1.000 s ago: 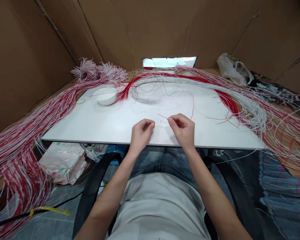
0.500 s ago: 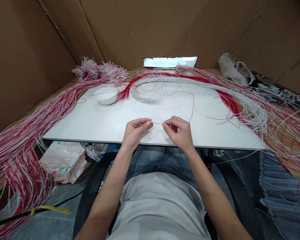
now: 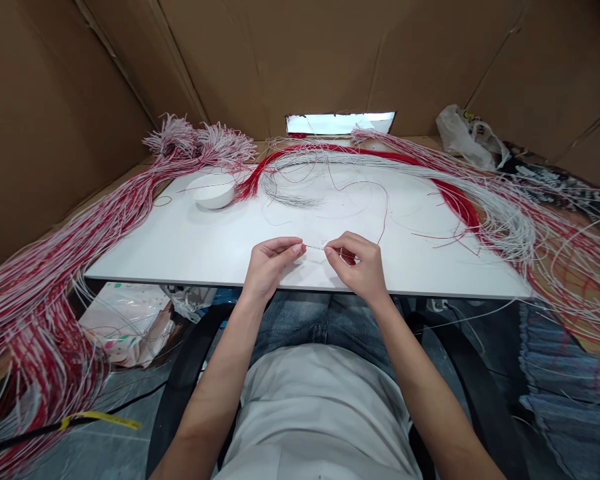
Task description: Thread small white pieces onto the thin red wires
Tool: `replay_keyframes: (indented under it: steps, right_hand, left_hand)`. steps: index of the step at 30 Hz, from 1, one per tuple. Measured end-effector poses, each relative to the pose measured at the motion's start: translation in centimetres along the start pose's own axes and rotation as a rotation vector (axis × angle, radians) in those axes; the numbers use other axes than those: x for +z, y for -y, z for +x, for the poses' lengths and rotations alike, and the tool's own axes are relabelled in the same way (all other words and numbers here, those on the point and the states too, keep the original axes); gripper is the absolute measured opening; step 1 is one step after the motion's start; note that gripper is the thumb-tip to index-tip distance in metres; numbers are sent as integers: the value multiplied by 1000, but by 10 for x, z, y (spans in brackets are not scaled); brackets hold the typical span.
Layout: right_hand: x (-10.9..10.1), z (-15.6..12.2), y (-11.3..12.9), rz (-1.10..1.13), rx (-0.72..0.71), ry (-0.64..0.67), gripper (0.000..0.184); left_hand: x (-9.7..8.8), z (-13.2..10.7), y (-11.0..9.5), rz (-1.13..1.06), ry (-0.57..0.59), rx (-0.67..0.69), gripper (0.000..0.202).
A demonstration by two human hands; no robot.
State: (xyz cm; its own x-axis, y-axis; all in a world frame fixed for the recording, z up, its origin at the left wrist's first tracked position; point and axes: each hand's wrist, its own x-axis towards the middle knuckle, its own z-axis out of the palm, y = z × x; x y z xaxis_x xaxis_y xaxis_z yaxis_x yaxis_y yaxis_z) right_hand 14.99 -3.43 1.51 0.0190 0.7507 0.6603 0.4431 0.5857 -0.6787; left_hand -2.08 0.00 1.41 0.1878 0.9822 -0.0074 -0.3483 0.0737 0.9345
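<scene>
Above the front edge of the white table, my left hand (image 3: 276, 260) pinches the end of a thin wire (image 3: 314, 248) between thumb and fingertips. My right hand (image 3: 356, 262) is closed in a pinch on the same wire, a short way to the right. The short stretch between the hands looks reddish at the left and pale at the right; whether it is one strand or two twisted together is too fine to tell. A red wire (image 3: 387, 207) runs from behind my right hand up across the table toward the bundles.
A bundle of red wires (image 3: 253, 185) and white wires (image 3: 300, 160) arches along the table's (image 3: 220, 247) back. A white round container (image 3: 214, 192) stands left of centre. Thick red-and-white wire bundles (image 3: 115, 213) hang over the left side. Cardboard walls (image 3: 280, 60) enclose the back.
Both hands stay almost in place, still pinching. The stretch of wire between them shows slightly differently, now redder near my left fingertips. Nothing else has visibly moved.
</scene>
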Motion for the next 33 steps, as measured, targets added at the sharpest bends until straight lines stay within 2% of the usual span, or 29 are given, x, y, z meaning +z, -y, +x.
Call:
replay_keyframes:
  steps: [24,33]
  right_hand:
    - [0,-1,0,-16,-35,15,11]
    - [-1,-1,1,-26,-45,64,12]
  left_hand:
    - [-1,0,1,36,-29,13,20]
    - [-1,0,1,47,-5,10,25]
